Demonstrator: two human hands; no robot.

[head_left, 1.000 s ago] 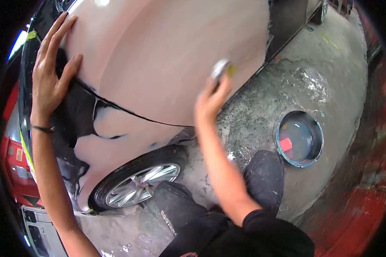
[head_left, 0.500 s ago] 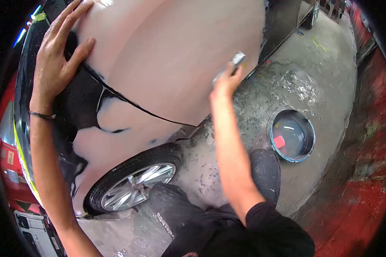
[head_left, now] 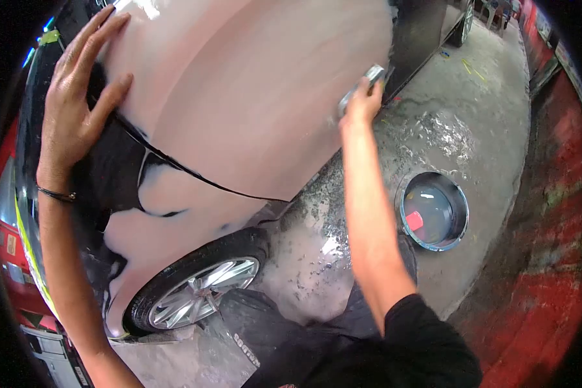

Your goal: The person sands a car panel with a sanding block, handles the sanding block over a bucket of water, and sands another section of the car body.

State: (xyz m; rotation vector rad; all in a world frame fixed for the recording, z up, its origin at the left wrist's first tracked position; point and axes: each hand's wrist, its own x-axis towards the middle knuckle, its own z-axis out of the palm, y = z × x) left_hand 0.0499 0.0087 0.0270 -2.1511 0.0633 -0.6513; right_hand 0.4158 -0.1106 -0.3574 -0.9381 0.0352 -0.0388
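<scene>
A car body panel (head_left: 258, 97), coated in pinkish-grey and wet-looking, fills the upper middle. My left hand (head_left: 74, 119) lies on its left part, fingers spread over the edge of the black area. At the panel's lower right edge, my right hand (head_left: 363, 108) is closed around a long grey sanding block (head_left: 374, 73), which lies against the surface. The block's underside is hidden. Below the panel gap sits the car's wheel (head_left: 204, 291) with a silver rim.
On the wet concrete floor (head_left: 491, 149) to my right stands a round basin (head_left: 465, 210) of cloudy water with a pinkish-red piece (head_left: 414, 220) inside. A red-stained wall (head_left: 549, 258) runs along the far right. My knees are close to the wheel.
My right hand has moved a little up and right along the panel with the sanding block. My left hand stays on the panel; the whole view has shifted slightly.
</scene>
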